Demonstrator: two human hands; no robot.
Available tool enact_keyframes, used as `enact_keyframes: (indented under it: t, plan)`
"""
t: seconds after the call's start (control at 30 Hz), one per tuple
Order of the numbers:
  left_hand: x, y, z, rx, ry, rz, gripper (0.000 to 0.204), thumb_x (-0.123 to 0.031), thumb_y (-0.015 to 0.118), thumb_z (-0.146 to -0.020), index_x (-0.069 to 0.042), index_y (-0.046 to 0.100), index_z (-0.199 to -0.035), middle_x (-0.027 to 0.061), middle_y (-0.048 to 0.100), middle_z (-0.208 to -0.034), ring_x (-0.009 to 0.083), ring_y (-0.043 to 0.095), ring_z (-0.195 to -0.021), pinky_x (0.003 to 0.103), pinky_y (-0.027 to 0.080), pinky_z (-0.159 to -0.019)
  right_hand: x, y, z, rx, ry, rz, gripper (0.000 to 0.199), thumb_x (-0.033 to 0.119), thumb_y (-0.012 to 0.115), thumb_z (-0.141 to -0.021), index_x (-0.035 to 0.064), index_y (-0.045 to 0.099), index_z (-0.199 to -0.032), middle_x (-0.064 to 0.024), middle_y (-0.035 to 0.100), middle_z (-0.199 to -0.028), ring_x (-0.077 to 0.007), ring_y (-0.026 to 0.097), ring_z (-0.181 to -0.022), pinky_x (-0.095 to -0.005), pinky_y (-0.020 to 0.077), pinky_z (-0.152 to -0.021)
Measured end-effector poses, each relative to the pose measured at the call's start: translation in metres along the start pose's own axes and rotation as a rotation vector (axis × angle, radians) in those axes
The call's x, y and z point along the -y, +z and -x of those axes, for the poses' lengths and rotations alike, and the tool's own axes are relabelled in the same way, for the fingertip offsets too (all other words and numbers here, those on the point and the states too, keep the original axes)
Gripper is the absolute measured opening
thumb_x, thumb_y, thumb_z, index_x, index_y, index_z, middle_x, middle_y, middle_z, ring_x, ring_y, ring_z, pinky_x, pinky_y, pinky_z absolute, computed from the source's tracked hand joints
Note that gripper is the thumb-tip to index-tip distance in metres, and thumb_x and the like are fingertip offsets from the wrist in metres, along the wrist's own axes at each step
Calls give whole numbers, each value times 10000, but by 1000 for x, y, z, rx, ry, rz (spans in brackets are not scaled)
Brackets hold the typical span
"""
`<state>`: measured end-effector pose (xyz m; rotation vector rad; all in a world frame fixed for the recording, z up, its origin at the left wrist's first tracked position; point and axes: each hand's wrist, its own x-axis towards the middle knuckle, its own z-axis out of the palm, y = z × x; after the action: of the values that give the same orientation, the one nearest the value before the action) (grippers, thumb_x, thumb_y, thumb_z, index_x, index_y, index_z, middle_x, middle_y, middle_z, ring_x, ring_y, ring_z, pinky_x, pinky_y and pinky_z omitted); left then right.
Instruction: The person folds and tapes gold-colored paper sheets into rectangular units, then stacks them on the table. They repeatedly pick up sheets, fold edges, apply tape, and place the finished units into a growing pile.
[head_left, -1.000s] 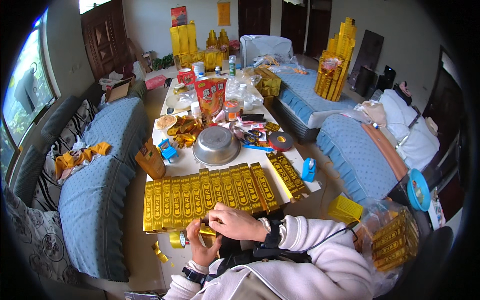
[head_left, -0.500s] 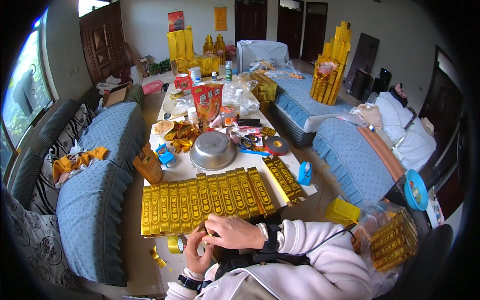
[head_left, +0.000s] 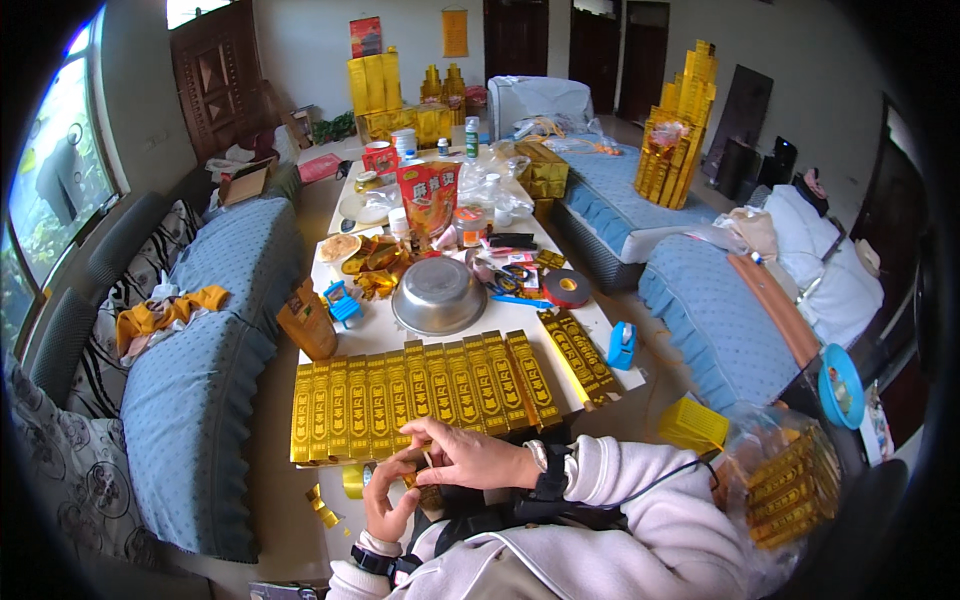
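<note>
Both my hands meet at the table's near edge, above my lap. My left hand [head_left: 388,498] curls its thumb and fingers around the end of a gold printed box [head_left: 429,497], mostly hidden by my hands and sleeves. Reaching in from the right, my right hand [head_left: 478,460] has its fingers bent at the same end, forefinger raised. Just beyond them lies a row of gold boxes [head_left: 420,395], side by side on the table. A roll of yellow tape [head_left: 353,481] sits by my left hand, under the row's front edge.
On the white table [head_left: 375,338] are an upturned metal bowl [head_left: 438,296], a brown pouch [head_left: 308,322], a black tape roll [head_left: 567,288] and blue tape dispensers [head_left: 621,345]. Gold scraps [head_left: 322,507] lie below left. Bagged gold boxes [head_left: 795,490] stand at right; blue-covered sofas [head_left: 200,370] flank the table.
The view has shifted slightly, so the scene sits further right. My right forefinger has lifted and my hands have opened a little around the box end.
</note>
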<state>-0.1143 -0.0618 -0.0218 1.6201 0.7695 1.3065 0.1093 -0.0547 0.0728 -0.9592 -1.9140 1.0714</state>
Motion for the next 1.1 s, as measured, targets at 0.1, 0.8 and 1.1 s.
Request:
enact_keyframes:
  t: [0.1,0.8,1.1]
  plan:
    - [0,-1,0,19,-2,13,335,-204,754,-871,4,662,-1117,192,698,-1292,292,653,-1201,413,470,-1078,-4,-2,-3,75,19,42,332,229,807,-934,20,640,-1131,-127,596,-1111,-267,672,-1000,-378,546,-912]
    - [-5,9,-7,-98,421,-359,167,-24,803,-859,-2,739,-1011,171,737,-1158,368,700,-1127,454,542,-961,-13,7,-7,38,9,126,175,155,710,-956,23,618,-1025,-125,566,-1034,-273,635,-956,-378,527,-838]
    - [-10,8,-10,-68,431,-427,170,-29,809,-859,-2,717,-999,155,734,-1105,379,698,-1114,456,548,-955,-35,-12,-1,259,337,-667,304,225,622,-1092,12,593,-1307,-51,622,-1186,-122,639,-1021,-295,552,-949]
